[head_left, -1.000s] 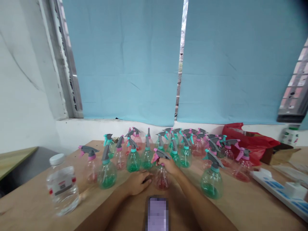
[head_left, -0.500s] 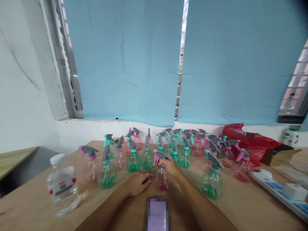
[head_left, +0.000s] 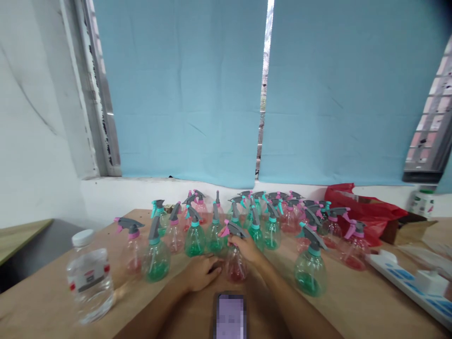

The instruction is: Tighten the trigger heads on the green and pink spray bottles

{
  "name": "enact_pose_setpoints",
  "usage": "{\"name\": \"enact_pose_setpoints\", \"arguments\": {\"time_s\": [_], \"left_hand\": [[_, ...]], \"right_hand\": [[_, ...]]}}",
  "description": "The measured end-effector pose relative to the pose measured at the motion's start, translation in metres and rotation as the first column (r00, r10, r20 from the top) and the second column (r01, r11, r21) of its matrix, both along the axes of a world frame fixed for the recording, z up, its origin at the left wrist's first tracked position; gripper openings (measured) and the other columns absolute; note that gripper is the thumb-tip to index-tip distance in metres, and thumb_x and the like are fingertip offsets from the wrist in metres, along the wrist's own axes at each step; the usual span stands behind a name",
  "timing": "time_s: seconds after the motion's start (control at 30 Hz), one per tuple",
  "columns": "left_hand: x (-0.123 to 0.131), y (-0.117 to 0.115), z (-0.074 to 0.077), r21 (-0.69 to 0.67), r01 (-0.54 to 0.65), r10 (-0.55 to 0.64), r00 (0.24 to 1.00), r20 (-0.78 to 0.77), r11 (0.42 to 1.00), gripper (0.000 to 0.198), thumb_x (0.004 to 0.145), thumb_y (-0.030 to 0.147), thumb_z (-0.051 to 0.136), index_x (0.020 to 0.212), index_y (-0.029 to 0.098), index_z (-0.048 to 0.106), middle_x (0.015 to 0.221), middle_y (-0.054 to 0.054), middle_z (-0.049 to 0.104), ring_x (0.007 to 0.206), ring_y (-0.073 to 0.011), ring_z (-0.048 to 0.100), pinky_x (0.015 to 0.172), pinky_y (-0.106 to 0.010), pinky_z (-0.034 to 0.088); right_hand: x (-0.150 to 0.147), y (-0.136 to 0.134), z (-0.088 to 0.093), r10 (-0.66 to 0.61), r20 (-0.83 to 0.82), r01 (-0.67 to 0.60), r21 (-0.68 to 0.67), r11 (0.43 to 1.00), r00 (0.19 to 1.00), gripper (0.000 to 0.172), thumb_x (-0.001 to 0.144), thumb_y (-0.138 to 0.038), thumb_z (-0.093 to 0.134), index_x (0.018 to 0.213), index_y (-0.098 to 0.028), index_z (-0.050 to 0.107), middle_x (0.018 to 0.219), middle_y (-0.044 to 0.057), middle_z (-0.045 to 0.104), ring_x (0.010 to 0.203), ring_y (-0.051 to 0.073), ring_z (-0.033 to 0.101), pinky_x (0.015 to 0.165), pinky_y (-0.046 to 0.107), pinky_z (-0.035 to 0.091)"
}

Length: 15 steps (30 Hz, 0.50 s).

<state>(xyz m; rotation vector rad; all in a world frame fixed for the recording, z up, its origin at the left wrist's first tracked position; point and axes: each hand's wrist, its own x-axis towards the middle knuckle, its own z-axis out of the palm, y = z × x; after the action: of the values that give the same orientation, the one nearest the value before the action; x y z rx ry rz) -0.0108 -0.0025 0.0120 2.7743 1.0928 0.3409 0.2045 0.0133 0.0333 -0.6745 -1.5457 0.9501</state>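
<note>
A small pink spray bottle (head_left: 236, 268) with a grey and pink trigger head stands on the wooden table (head_left: 353, 301) just ahead of me. My right hand (head_left: 247, 248) is closed round its neck, under the trigger head. My left hand (head_left: 199, 271) rests on the table against the bottle's lower left side, fingers curled towards it; what they grip, if anything, is hidden. Behind stand several green and pink spray bottles (head_left: 195, 233) in a loose cluster. A green one (head_left: 310, 267) stands apart to the right.
A clear water bottle (head_left: 89, 278) with a white cap stands at the left. A phone (head_left: 230, 316) lies at the near edge. A red plastic bag (head_left: 367, 210), a cardboard box (head_left: 406, 229) and a white and blue power strip (head_left: 409, 282) lie right.
The view has shifted slightly; both hands stay on the pink spray bottle, which has tilted a little with its trigger head moving left.
</note>
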Motion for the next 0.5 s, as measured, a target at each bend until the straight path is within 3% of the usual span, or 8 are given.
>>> {"name": "enact_pose_setpoints", "arguments": {"time_s": [0.07, 0.2, 0.3, 0.43, 0.5], "left_hand": [[0.000, 0.000, 0.000, 0.002, 0.002, -0.002, 1.000, 0.012, 1.000, 0.039, 0.101, 0.044, 0.045, 0.130, 0.026, 0.064, 0.122, -0.009, 0.072, 0.107, -0.0295, 0.069, 0.092, -0.038, 0.051], [-0.001, 0.000, -0.001, 0.008, 0.011, -0.011, 1.000, 0.018, 1.000, 0.039, 0.102, 0.044, 0.044, 0.128, 0.025, 0.065, 0.119, -0.009, 0.072, 0.107, -0.0291, 0.069, 0.091, -0.037, 0.051], [-0.001, 0.000, -0.001, 0.002, 0.019, -0.019, 1.000, 0.018, 1.000, 0.039, 0.102, 0.043, 0.044, 0.129, 0.025, 0.065, 0.121, -0.009, 0.072, 0.109, -0.0296, 0.068, 0.093, -0.038, 0.051], [-0.001, -0.001, 0.000, -0.015, 0.006, -0.006, 1.000, 0.011, 1.000, 0.038, 0.101, 0.041, 0.045, 0.129, 0.025, 0.064, 0.122, -0.008, 0.071, 0.110, -0.0309, 0.068, 0.094, -0.040, 0.051], [-0.001, -0.001, 0.001, -0.015, 0.010, -0.010, 1.000, 0.015, 1.000, 0.038, 0.101, 0.041, 0.046, 0.130, 0.024, 0.064, 0.123, -0.009, 0.071, 0.110, -0.0307, 0.068, 0.095, -0.040, 0.051]], "right_hand": [[0.000, 0.001, -0.002, 0.009, -0.006, -0.009, 0.000, 1.000, 1.000, 0.020, 0.082, -0.038, 0.063, 0.087, -0.023, 0.075, 0.069, 0.000, 0.063, 0.061, 0.014, 0.053, 0.061, 0.027, 0.040], [0.000, 0.003, -0.006, 0.018, -0.072, -0.020, -0.030, 0.999, 0.997, 0.043, 0.088, -0.062, 0.060, 0.092, -0.021, 0.072, 0.070, 0.001, 0.065, 0.059, 0.015, 0.056, 0.061, 0.029, 0.045], [0.001, 0.005, -0.001, -0.036, -0.109, 0.034, -0.019, 0.999, 0.993, 0.042, 0.085, -0.063, 0.067, 0.092, -0.022, 0.067, 0.064, -0.001, 0.061, 0.056, 0.015, 0.055, 0.059, 0.028, 0.044], [0.012, 0.000, 0.025, -0.078, 0.055, 0.075, 0.059, 0.995, 0.995, 0.031, 0.087, -0.051, 0.070, 0.083, -0.021, 0.064, 0.060, -0.003, 0.056, 0.055, 0.014, 0.051, 0.055, 0.026, 0.037], [0.023, -0.008, 0.045, -0.054, 0.199, 0.033, 0.107, 0.994, 0.979, 0.027, 0.088, -0.046, 0.068, 0.080, -0.021, 0.063, 0.062, -0.004, 0.054, 0.056, 0.013, 0.049, 0.056, 0.025, 0.035]]}}
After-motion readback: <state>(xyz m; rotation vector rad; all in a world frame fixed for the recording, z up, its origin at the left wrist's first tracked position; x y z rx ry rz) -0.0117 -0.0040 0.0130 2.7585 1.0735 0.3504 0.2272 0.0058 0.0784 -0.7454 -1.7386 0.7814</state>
